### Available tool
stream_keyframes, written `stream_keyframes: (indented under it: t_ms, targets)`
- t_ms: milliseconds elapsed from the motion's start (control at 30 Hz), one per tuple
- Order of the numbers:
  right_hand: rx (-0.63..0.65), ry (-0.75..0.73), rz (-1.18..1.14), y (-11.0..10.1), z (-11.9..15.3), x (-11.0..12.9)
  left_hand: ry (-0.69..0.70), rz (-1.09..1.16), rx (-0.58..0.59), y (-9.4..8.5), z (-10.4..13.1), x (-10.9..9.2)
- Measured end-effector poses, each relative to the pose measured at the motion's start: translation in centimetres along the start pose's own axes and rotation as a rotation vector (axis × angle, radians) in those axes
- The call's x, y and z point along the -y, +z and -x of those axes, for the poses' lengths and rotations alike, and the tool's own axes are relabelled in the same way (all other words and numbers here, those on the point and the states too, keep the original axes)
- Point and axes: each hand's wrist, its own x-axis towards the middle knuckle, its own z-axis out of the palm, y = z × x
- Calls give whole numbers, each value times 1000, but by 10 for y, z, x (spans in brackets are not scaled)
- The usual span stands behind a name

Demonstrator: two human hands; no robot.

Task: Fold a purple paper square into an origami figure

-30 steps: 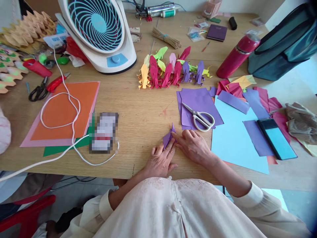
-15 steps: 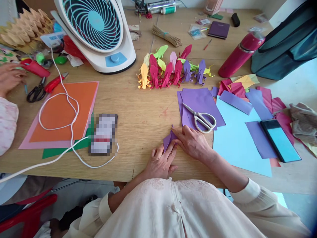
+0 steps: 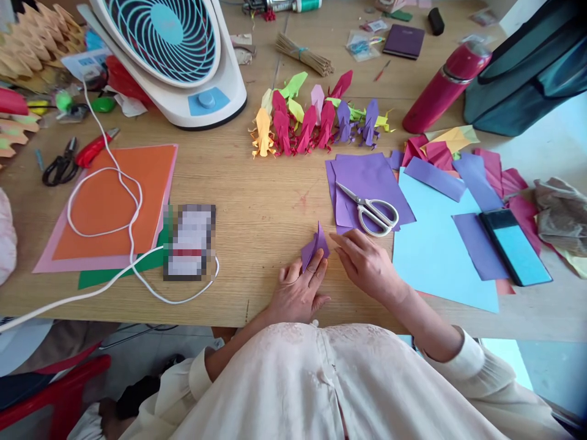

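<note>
Left hand [image 3: 296,294] on folded purple paper [image 3: 310,250] — right hand [image 3: 368,263] just beside

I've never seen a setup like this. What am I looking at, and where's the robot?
There isn't one: these are a person's bare hands, seen by a camera worn on the head, looking forward and down. The left hand lies on a small folded purple paper; the right hand is just beside it, apparently not touching. On the wooden table ahead stand colourful folded-paper figures. Scissors lie on purple sheets, with a fan further left and a flask to the right.
</note>
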Motion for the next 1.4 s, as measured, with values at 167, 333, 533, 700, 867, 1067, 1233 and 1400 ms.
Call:
stream_keyframes:
  t_ms: [167,333,533,700,867,1067,1233,1400]
  targets:
    - [0,-155,-38,9,26,5,-15,19,-14,5,3,-3]
    - [14,-187,59,15,26,3,46,46,-181,20,15,6]
    - [21,-196,82,16,26,1,119,48,-317,23,21,15]
    - [77,-150,123,18,25,3,125,57,-243,14,18,13]
    - [90,-158,174,14,18,8,156,106,-170,17,14,14]
    - [102,-241,214,12,16,10,170,387,-339,10,18,22]
    - [77,-239,195,13,20,11,-80,481,-375,-6,6,33]
    - [110,-228,84,11,21,14,-43,522,-305,-8,-17,40]
